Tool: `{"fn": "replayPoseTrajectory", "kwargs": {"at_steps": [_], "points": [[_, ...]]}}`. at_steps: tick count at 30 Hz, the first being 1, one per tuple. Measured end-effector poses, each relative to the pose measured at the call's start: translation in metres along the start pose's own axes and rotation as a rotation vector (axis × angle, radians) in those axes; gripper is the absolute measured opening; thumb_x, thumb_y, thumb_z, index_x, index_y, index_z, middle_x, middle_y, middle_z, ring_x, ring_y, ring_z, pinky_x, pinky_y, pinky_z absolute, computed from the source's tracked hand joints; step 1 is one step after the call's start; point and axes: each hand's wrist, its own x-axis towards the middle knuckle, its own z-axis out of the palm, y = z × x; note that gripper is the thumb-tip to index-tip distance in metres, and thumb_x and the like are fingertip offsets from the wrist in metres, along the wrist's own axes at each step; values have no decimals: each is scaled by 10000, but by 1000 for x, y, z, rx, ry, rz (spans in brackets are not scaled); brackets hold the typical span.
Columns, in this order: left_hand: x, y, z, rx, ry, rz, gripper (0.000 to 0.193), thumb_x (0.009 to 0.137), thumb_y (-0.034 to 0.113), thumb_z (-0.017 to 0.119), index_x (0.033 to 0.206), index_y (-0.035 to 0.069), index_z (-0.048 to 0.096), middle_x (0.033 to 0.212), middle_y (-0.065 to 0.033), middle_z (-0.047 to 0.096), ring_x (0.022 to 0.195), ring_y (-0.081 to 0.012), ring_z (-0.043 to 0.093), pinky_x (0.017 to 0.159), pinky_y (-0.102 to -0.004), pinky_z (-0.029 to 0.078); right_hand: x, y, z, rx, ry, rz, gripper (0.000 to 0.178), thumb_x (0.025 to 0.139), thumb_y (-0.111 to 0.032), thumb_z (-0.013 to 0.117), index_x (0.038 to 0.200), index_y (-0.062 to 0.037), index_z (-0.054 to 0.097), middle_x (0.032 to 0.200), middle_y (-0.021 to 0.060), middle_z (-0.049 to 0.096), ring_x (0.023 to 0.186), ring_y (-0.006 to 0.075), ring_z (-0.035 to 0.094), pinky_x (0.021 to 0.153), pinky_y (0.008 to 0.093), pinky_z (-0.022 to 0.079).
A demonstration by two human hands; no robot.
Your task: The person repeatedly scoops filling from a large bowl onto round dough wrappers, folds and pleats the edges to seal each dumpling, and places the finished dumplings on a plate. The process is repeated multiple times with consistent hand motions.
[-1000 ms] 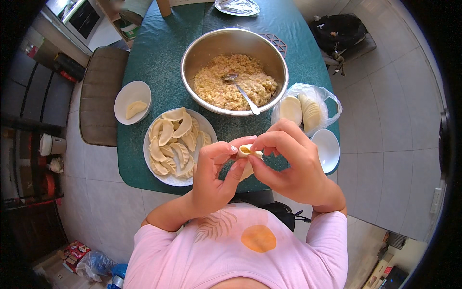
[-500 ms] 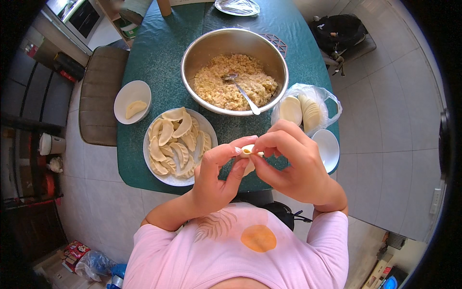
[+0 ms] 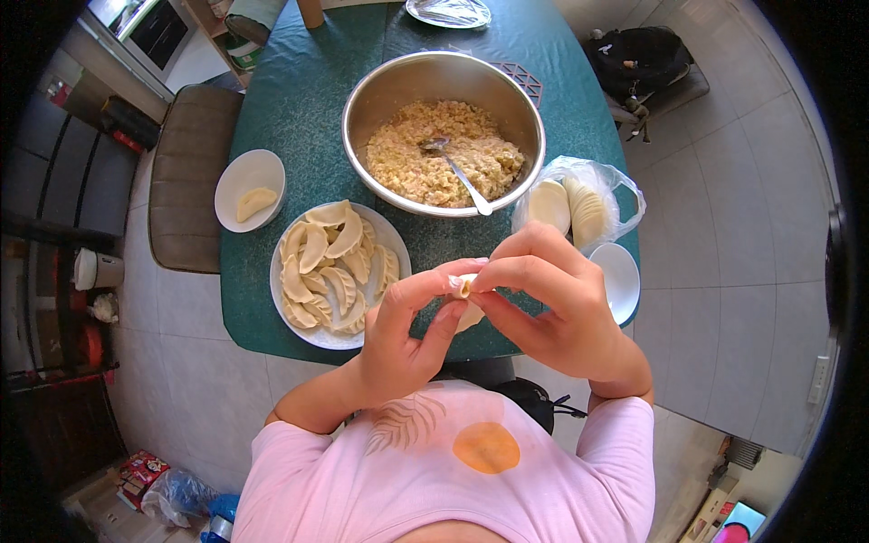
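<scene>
L hand (image 3: pixel 396 331) + R hand (image 3: pixel 563 306), curled, pinch dumpling (image 3: pixel 470 316).

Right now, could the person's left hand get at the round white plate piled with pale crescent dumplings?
Probably yes: the left hand is right beside the round white plate, nothing visible between them, though it is busy pinching a pale folded dumpling.

The left hand (image 3: pixel 398 324) and right hand (image 3: pixel 563 297) pinched a dumpling (image 3: pixel 471 316); a big bowl (image 3: pixel 444 80) sat farther away.
</scene>
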Motion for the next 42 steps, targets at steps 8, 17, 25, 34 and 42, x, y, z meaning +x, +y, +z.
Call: {"fn": "replayPoseTrajectory", "kwargs": {"at_steps": [8,17,25,34,42], "points": [[-3,-2,0,2,16,9,258,900,-1,537,1128,36,423,1124,-230,602,922,-233,649,751,-309,526,2,2,1,-38,-2,-71,259,733,-20,699,980,-67,639,791,50,552,718,213,540,636,316,394],[0,0,0,-100,-5,-8,239,916,17,515,1132,38,416,1148,-230,590,973,-216,625,786,-299,513,0,4,2,-104,25,-152,282,722,-46,704,995,-59,636,815,57,532,716,209,525,644,320,386],[-2,-3,2,-193,3,-35,240,932,25,485,1147,34,379,1179,-257,561,1036,-230,595,831,-308,497,1,5,4,-216,9,-237,230,722,-39,690,932,-26,595,800,63,518,695,217,510,623,334,369],[-4,-1,0,-172,2,-62,263,926,0,479,1159,33,362,1184,-247,553,1018,-220,598,826,-302,499,-1,2,9,-139,27,-164,276,718,-39,692,975,-32,592,800,70,507,704,223,504,630,336,377],[-3,0,-1,-195,-33,-51,305,916,-36,472,1184,34,344,1195,-233,537,960,-182,606,778,-278,513,2,0,4,-138,-47,-177,306,719,-57,702,1007,-50,599,809,66,502,716,225,502,636,333,378]]}}
